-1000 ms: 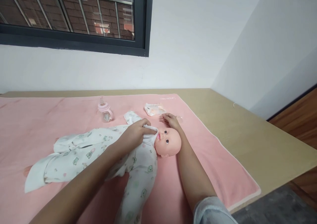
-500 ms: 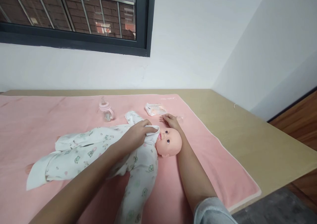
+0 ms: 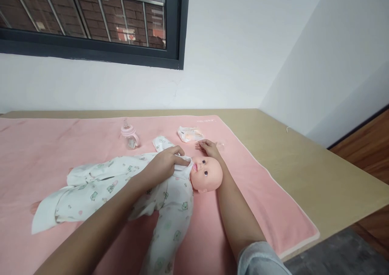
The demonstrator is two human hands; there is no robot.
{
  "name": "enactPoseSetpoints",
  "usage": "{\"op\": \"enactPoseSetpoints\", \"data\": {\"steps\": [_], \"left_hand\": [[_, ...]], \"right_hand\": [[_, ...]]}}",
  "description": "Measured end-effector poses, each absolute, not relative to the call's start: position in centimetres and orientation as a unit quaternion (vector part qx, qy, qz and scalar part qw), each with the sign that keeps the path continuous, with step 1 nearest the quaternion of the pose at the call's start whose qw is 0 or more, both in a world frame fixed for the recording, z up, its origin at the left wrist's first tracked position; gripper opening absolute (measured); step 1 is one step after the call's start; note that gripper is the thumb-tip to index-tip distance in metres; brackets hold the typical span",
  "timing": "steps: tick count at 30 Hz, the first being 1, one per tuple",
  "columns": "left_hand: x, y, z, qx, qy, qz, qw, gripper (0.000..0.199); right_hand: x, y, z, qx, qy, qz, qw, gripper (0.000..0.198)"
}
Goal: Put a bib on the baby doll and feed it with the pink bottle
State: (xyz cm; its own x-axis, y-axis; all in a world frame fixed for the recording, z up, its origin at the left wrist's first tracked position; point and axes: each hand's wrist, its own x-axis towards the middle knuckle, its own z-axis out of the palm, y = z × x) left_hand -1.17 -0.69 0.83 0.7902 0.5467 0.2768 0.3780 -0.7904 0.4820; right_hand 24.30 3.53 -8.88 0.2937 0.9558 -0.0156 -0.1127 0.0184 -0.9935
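Observation:
A baby doll (image 3: 212,173) lies on its back, its bald head to the right and its legs to the left. It wears a white sleepsuit (image 3: 121,177) printed with small green and pink animals. My left hand (image 3: 166,161) is over the chest, thumb and fingers closed on the white collar (image 3: 183,168) just below the chin. Beyond the head rests my right hand (image 3: 209,148), fingers stretched out and holding nothing I can see. Its forearm passes close along the crown of the doll's head.
A pink-topped baby bottle (image 3: 130,137) stands behind the doll. Near my right fingertips lies a crumpled clear-and-white packet (image 3: 190,134), with a small clear item (image 3: 221,146) to its right. Everything is on a pink blanket (image 3: 243,202) over a tan surface (image 3: 282,161).
My left hand has shifted slightly left with the collar, drawing it a little away from the doll's mouth. My right hand stays in about the same place.

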Motion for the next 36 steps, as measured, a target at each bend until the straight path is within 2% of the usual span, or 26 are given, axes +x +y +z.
{"op": "enactPoseSetpoints", "data": {"steps": [4,12,21,29,36], "left_hand": [[-1.3,-0.9,1.2,0.913,0.26,0.217,0.23,0.044],[-1.4,-1.0,1.5,0.911,0.253,0.223,0.239,0.048],[-1.4,-1.1,1.5,0.921,0.245,0.205,0.222,0.063],[-1.3,-1.1,1.4,0.93,0.211,0.202,0.223,0.065],[-1.3,-1.2,1.2,0.927,0.209,0.193,0.245,0.066]], "right_hand": [[24.3,3.5,-9.0,-0.537,-0.39,0.446,0.601,0.026],[24.1,3.4,-9.0,-0.532,-0.391,0.445,0.605,0.028],[24.1,3.3,-9.1,-0.533,-0.391,0.444,0.605,0.027],[24.2,3.3,-9.7,-0.518,-0.4,0.438,0.616,0.035],[24.3,3.5,-10.0,-0.51,-0.406,0.44,0.618,0.028]]}}
